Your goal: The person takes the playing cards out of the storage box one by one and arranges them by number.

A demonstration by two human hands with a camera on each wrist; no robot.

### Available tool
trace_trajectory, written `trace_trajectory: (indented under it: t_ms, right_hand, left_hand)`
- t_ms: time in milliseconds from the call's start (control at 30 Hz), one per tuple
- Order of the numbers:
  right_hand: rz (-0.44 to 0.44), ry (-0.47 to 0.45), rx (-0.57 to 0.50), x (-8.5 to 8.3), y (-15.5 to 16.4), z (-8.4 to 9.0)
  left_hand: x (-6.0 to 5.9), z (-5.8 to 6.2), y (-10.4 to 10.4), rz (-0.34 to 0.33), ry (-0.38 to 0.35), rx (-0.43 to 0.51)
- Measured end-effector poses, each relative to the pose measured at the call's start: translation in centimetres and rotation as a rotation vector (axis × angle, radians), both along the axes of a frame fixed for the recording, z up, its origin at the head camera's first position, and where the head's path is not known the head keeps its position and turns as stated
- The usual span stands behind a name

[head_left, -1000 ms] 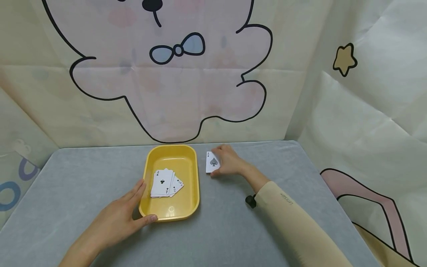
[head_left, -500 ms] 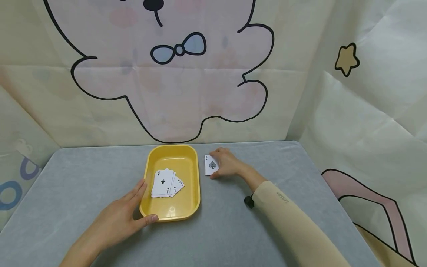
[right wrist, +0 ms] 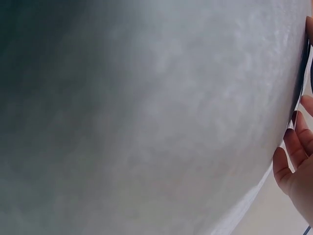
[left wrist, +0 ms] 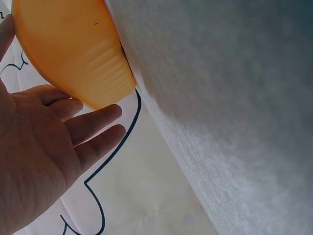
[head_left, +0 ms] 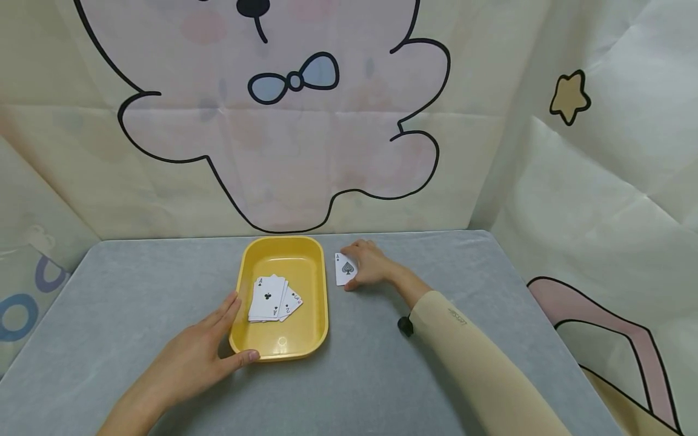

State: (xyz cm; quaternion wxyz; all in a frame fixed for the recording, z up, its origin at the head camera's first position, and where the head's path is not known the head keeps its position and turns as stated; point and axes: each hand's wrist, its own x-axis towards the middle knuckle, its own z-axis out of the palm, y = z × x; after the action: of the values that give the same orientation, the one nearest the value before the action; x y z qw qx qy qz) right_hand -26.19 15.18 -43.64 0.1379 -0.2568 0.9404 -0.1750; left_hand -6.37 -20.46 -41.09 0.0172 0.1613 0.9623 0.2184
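Observation:
A yellow tray stands on the grey-covered table, with several playing cards overlapping face up inside it; an ace of clubs is on top. Resting against the tray's left side and near corner is my left hand, its fingers fairly straight and the thumb at the front rim. The left wrist view shows this hand beside the tray's outer wall. To the right of the tray, my right hand holds an ace of spades between thumb and fingers at its opposite edges, low over the table. The palm hides the card's right part.
A pale cloth backdrop with a cartoon figure rises behind the table's back edge. A second patterned sheet hangs at the right. A small black object sits by the cuff of the beige right sleeve.
My right hand and the ace of spades have shifted slightly toward me and settled. The left hand keeps its place on the tray, and the whole view has drifted a little.

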Motion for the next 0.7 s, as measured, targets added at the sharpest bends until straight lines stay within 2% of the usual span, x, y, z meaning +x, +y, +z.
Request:
trace_trajectory:
  t_ms: [433, 700]
  right_hand:
    - [-0.020, -0.019, -0.020, 0.3, 0.1, 0.3]
    - [-0.071, -0.067, -0.125, 0.3, 0.5, 2.0]
  left_hand:
    - [0.0, 0.0, 0.0, -0.002, 0.002, 0.002]
    - [-0.1, 0.1, 0.0, 0.002, -0.017, -0.008]
